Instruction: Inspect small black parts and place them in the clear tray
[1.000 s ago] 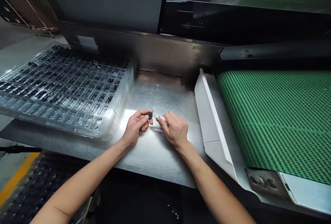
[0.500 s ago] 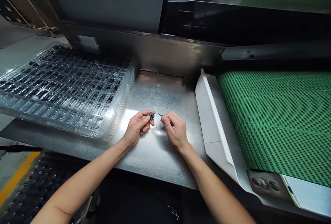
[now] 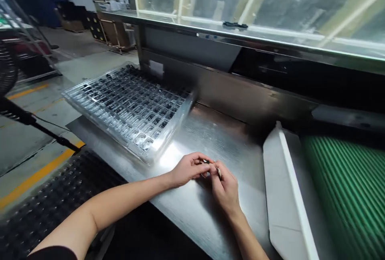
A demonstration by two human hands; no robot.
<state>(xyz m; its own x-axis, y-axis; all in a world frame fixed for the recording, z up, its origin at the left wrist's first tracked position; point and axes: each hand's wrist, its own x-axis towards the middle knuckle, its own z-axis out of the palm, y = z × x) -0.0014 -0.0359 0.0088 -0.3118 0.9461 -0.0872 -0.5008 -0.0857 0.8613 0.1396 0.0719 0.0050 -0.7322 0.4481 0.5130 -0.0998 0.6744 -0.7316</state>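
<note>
Small dark part (image 3: 206, 162) pinched at left hand (image 3: 189, 168) fingertips.

clear parts tray (image 3: 129, 109) left | green belt (image 3: 349, 188) right | white guide (image 3: 284, 196) between

Two hands are in view: one left hand (image 3: 188, 169) and one right hand (image 3: 225, 188). One small dark part (image 3: 205, 162) sits between them. One clear tray stack (image 3: 129, 107) lies far left. One green conveyor belt (image 3: 349, 196) runs at right.
</note>
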